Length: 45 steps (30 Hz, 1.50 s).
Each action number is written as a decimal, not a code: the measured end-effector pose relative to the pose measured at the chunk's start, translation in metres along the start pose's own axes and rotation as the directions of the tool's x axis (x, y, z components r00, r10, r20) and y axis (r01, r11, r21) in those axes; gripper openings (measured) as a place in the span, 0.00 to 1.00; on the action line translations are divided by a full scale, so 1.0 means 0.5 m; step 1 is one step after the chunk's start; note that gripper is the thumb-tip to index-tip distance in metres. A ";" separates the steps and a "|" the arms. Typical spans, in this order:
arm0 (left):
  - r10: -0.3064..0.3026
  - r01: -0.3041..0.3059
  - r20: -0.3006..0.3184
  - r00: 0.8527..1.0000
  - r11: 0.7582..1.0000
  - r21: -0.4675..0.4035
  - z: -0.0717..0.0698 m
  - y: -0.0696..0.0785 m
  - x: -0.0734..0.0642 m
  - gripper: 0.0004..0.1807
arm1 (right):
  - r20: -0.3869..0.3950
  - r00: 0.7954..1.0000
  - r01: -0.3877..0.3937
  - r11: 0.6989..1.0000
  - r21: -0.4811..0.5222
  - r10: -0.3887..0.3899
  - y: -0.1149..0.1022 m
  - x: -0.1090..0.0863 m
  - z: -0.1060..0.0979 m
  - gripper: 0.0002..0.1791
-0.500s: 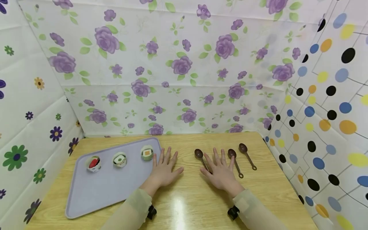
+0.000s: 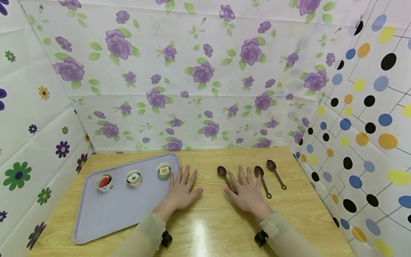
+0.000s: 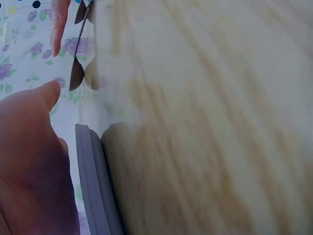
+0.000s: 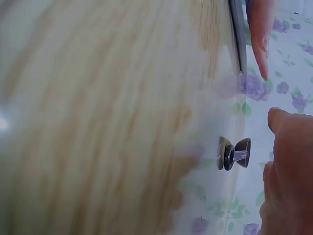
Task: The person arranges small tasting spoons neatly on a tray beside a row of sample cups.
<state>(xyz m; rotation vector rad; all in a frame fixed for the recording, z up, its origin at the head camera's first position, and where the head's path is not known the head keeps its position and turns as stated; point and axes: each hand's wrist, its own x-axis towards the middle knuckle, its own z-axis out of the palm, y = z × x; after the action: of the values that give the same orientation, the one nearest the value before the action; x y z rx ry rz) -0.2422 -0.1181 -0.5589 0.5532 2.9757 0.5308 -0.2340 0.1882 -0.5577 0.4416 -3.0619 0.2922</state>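
My left hand (image 2: 180, 192) is spread with straight fingers beside the right edge of a lilac tray (image 2: 112, 214), holding nothing. On the tray stand three small cups: one with a red top (image 2: 105, 182), one with a white and green top (image 2: 133, 178), and one with an orange square on white (image 2: 164, 170). My right hand (image 2: 247, 194), fingers also straight and apart, hovers over the handle of a brown spoon (image 2: 222, 171). Past its fingers lie a second brown spoon (image 2: 259, 171) and a third (image 2: 271, 165). In the right wrist view a spoon (image 4: 242, 152) shows beyond the thumb.
The wooden table (image 2: 205, 228) meets a rose-patterned cloth (image 2: 205, 107) at the back. A dotted cloth (image 2: 363, 160) stands on the right and a flowered cloth (image 2: 48, 153) on the left. A black strap device (image 2: 261, 237) sits at the right wrist, another (image 2: 166, 238) at the left.
My left hand has shifted very slightly to the left. The right hand, tray, cups and spoons stay in place.
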 end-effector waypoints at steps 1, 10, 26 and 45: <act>0.008 -0.008 -0.004 1.000 1.000 -0.007 -0.001 -0.002 0.000 0.49 | 0.002 1.000 0.005 1.000 0.007 -0.005 0.001 0.001 0.000 0.45; 0.091 -0.095 -0.043 0.995 0.990 -0.108 -0.043 -0.012 -0.023 0.45 | -0.015 0.998 0.070 0.990 0.124 -0.069 0.005 0.004 -0.007 0.43; 0.064 -0.173 -0.298 0.952 0.919 -0.354 -0.119 -0.098 -0.138 0.25 | -0.061 0.993 0.107 0.975 0.197 -0.097 0.006 0.002 -0.018 0.38; -0.140 -0.013 -0.526 0.839 0.961 -0.277 -0.181 -0.266 -0.286 0.26 | -0.072 0.991 0.122 0.966 0.227 -0.109 0.011 -0.005 -0.035 0.35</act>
<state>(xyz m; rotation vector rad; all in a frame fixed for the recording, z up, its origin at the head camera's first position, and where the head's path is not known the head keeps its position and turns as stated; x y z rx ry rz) -0.1652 -0.3153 -0.5198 0.3107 3.3207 1.2573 -0.2332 0.1976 -0.5419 0.6071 -2.9406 0.6476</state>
